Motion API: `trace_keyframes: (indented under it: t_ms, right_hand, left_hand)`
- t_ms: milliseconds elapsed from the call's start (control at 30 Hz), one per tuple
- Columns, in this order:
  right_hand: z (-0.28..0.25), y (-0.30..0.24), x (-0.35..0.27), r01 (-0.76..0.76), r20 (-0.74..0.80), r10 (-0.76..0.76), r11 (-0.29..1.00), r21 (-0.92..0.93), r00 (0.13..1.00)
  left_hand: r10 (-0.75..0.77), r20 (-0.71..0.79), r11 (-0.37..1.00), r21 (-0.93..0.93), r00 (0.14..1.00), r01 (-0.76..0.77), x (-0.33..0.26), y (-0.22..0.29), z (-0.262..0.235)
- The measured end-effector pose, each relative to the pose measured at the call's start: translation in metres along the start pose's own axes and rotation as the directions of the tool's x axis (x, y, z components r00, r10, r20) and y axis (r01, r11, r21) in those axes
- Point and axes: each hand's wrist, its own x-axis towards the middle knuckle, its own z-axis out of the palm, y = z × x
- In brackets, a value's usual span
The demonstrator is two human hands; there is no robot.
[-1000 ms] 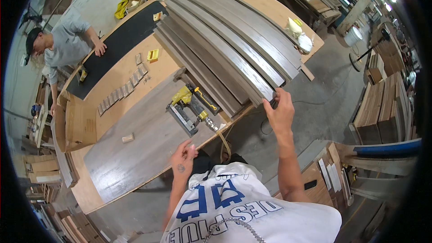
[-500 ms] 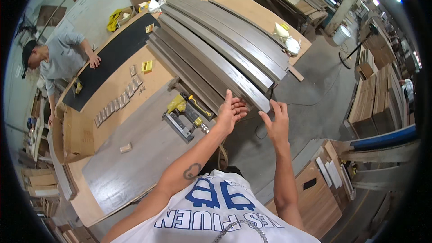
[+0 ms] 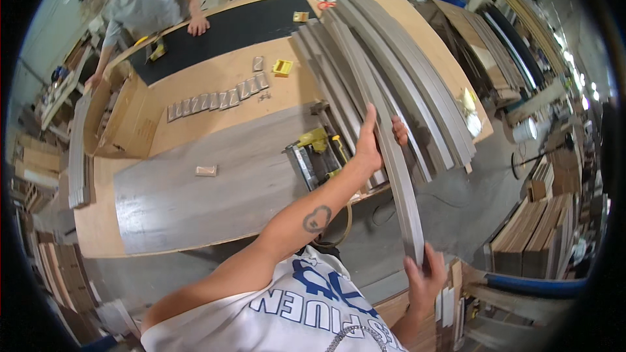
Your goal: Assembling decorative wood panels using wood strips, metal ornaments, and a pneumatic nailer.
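Observation:
A long grey wooden strip (image 3: 396,186) runs from the far side of the table toward me, lifted off the pile at its near end. My left hand (image 3: 375,146) wraps round its middle, thumb on one side and fingertips on the other. At the near end, my right hand (image 3: 427,277) grips the strip between thumb and fingers. More grey wooden strips (image 3: 427,101) lie side by side beneath and beside it. Left of my left hand, a black and yellow nail gun (image 3: 301,164) rests by the edge of a wide grey panel (image 3: 176,205), partly behind my forearm.
Across the table, a co-worker's hand (image 3: 198,25) rests on a black curved panel (image 3: 228,32). Several small packets (image 3: 222,100) form a row near an open cardboard box (image 3: 140,120). A yellow tray (image 3: 282,67) sits beyond. Stacked boards (image 3: 531,225) stand on the right.
The strip has been lifted at its near end and drawn toward me. My left hand has closed round its middle; my right hand has moved nearer with its end. The view has turned left.

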Motion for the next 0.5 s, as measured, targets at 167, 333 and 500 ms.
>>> trace_keyframes:
  t_ms: [167, 333, 500]
  right_hand:
    - [-0.038, 0.067, -0.046, -0.311, 0.237, 0.221, 0.824, 0.474, 0.946]
    - [0.036, 0.106, -0.019, -0.523, 0.412, 0.332, 0.644, 0.558, 0.849]
    - [0.205, 0.023, 0.050, -0.595, 0.726, 0.290, 0.779, 0.199, 0.623]
  left_hand:
    - [0.359, -0.061, 0.928, 0.129, 0.931, -0.349, -0.086, 0.113, 0.010]
    - [0.749, -0.286, 0.633, 0.578, 0.598, -0.515, -0.277, 0.223, -0.032]
    - [0.831, -0.556, 0.454, 0.663, 0.014, -0.595, -0.514, 0.288, -0.154]
